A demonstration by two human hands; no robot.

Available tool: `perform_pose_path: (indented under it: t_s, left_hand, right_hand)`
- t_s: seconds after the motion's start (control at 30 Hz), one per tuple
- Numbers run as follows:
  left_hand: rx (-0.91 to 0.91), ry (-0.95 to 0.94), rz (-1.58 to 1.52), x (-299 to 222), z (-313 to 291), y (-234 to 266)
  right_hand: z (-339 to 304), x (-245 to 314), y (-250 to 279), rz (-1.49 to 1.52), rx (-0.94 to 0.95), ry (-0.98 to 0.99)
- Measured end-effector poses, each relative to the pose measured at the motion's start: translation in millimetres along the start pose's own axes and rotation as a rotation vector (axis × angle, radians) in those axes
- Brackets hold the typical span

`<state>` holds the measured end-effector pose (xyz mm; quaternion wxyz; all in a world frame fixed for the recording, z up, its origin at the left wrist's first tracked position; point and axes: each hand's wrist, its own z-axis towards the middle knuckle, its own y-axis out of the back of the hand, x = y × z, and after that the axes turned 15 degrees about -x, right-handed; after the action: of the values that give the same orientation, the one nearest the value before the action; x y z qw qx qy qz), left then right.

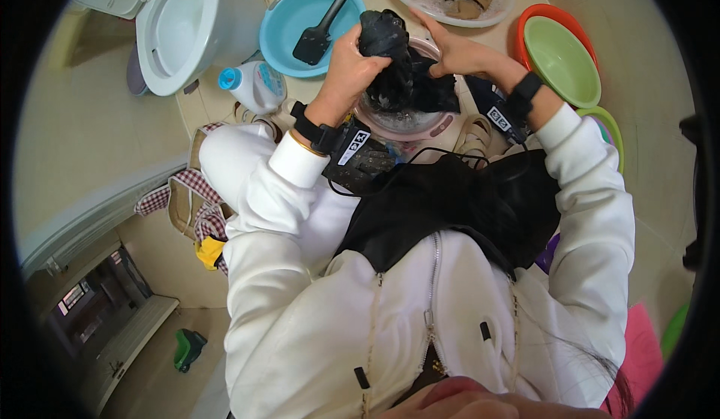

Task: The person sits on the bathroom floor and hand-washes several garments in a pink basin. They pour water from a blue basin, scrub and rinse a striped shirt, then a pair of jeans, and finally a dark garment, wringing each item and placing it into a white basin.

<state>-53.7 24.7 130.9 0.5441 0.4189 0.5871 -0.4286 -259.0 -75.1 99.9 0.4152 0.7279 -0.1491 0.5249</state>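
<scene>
Black wet cloth (386,52), two hands gripping: left hand (352,63), right hand (457,52)

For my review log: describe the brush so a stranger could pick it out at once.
Start at the white toilet at upper left; just right of it sits a light blue basin. The black brush lies inside it, the only long-handled tool among the bowls.

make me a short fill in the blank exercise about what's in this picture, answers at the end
1. Both hands wring a wet cloth whose colour is ____.
2. The cloth is held over a pink ____ of water.
3. A dark brush lies in the ____ basin.
4. The left hand and right hand each wear a black ____ at the wrist.

Answers: black; basin; blue; band
</scene>
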Motion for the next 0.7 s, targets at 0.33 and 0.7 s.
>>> perform_pose_path:
  t_s: [0.33, 0.7]
  left_hand:
    - [0.138, -0.209, 0.144, -24.1, -2.7, -7.0]
    - [0.239, 1.017, -0.439, 29.6, -3.0, -6.7]
  right_hand:
    - [-1.5, 88.7, -2.3, -0.219, -0.314, 0.466]
    - [-17.7, 104.9, -9.9, 0.066, -0.456, 0.516]
